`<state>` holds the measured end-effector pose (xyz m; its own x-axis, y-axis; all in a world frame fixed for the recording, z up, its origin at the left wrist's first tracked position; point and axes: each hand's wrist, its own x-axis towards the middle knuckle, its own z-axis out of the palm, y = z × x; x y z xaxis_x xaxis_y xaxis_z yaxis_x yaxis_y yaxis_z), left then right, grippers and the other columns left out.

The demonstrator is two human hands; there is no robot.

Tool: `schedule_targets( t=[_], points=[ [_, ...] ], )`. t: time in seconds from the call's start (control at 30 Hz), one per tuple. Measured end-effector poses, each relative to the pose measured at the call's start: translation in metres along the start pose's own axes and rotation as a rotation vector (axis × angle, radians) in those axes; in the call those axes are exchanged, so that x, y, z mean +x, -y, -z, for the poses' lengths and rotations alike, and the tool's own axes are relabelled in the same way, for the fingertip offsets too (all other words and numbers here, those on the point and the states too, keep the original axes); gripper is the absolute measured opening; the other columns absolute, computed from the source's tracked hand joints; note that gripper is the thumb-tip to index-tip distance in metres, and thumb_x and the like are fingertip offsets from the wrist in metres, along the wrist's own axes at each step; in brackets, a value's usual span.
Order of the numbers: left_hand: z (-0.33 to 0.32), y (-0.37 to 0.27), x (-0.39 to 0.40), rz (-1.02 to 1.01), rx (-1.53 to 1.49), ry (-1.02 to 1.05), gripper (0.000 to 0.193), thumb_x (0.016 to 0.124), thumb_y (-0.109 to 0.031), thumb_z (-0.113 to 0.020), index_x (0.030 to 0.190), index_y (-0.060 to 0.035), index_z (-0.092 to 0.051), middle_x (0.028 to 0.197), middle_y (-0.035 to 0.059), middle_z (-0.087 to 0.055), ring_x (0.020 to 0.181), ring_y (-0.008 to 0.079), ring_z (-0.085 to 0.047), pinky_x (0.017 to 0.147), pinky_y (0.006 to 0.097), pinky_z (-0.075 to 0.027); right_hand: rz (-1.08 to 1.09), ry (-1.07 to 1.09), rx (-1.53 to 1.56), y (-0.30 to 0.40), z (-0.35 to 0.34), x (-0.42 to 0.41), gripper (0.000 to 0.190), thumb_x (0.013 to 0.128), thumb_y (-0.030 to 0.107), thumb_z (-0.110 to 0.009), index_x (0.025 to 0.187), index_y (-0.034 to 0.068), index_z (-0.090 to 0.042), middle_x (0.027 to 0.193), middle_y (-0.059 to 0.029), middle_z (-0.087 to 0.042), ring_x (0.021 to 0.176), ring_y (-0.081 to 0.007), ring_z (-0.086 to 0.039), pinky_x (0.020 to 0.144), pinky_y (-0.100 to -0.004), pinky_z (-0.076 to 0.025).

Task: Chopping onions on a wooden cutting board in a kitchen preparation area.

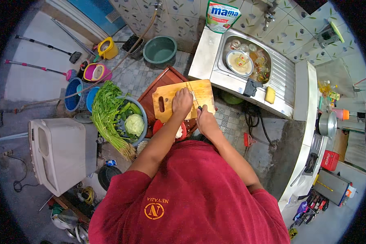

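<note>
A wooden cutting board (pixel 164 91) with a slotted handle hole lies on a reddish-brown wooden table (pixel 151 94). My right hand (pixel 208 121) grips the dark handle of a kitchen knife (pixel 193 91), whose blade slants up across the board. Just left of the blade, my left hand (pixel 183 102) rests on the board with curled fingers. Whatever may be under those fingers is hidden. Below the board, partly covered by my left forearm, is a red basket (pixel 184 134) with white pieces in it.
Left of the table, a grey-blue basin (pixel 144 117) holds a cabbage (pixel 134 125), green cucumber-like vegetables (pixel 135 109) and a bundle of long-stemmed leafy greens (pixel 105 106). To the right, a steel sink (pixel 224 55) contains glasses and a bowl. A yellow sponge (pixel 270 95) lies on its edge.
</note>
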<state>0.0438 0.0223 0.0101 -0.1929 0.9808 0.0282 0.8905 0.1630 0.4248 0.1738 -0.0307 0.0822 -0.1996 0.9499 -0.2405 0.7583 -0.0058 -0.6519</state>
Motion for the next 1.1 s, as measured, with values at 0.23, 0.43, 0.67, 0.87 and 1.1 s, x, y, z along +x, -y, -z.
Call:
schedule_targets(
  t=[0.23,0.43,0.67,0.87,1.1],
  points=[
    [0.002,0.000,0.001,-0.025,-0.002,-0.009,0.018,0.091,-0.019,-0.045,0.090,-0.0025,-0.050,0.091,0.0190,-0.060,0.089,0.0377,-0.057,0.078,0.0483,-0.047,0.010,0.023,0.018,0.000,0.003,0.004,0.030,0.099,0.025,-0.039,0.098,-0.005,-0.042,0.069,-0.0346,-0.058,0.070,-0.0519,-0.058,0.064,-0.0570,-0.046],
    [0.002,0.001,0.001,-0.023,-0.011,0.004,0.019,0.091,-0.020,-0.045,0.090,-0.0023,-0.051,0.093,0.0189,-0.060,0.090,0.0378,-0.057,0.078,0.0482,-0.047,-0.035,0.052,0.011,0.003,0.003,0.006,0.032,0.099,0.026,-0.038,0.098,-0.006,-0.043,0.072,-0.0350,-0.058,0.073,-0.0518,-0.059,0.067,-0.0571,-0.046],
    [-0.003,0.002,0.004,0.008,0.050,0.071,0.025,0.090,-0.023,-0.045,0.093,-0.0017,-0.059,0.096,0.0161,-0.063,0.096,0.0324,-0.058,0.083,0.0422,-0.049,-0.121,0.093,-0.006,0.003,0.002,0.009,0.036,0.099,0.028,-0.038,0.098,-0.007,-0.047,0.078,-0.0360,-0.060,0.079,-0.0517,-0.059,0.073,-0.0557,-0.047],
    [-0.006,0.003,0.004,-0.015,0.030,0.049,0.023,0.090,-0.020,-0.045,0.089,0.0001,-0.056,0.095,0.0187,-0.061,0.093,0.0352,-0.057,0.082,0.0448,-0.047,-0.167,0.137,-0.014,0.003,-0.003,0.032,0.038,0.099,0.029,-0.038,0.100,-0.007,-0.050,0.083,-0.0358,-0.061,0.083,-0.0517,-0.060,0.076,-0.0550,-0.048],
    [-0.004,0.001,0.005,0.027,0.024,0.040,0.020,0.089,-0.019,-0.047,0.089,-0.0001,-0.055,0.093,0.0187,-0.060,0.095,0.0349,-0.056,0.082,0.0439,-0.047,-0.264,0.207,-0.037,0.012,0.007,0.016,0.037,0.098,0.032,-0.039,0.104,-0.003,-0.049,0.091,-0.0341,-0.062,0.089,-0.0493,-0.061,0.081,-0.0531,-0.049]
  ],
)
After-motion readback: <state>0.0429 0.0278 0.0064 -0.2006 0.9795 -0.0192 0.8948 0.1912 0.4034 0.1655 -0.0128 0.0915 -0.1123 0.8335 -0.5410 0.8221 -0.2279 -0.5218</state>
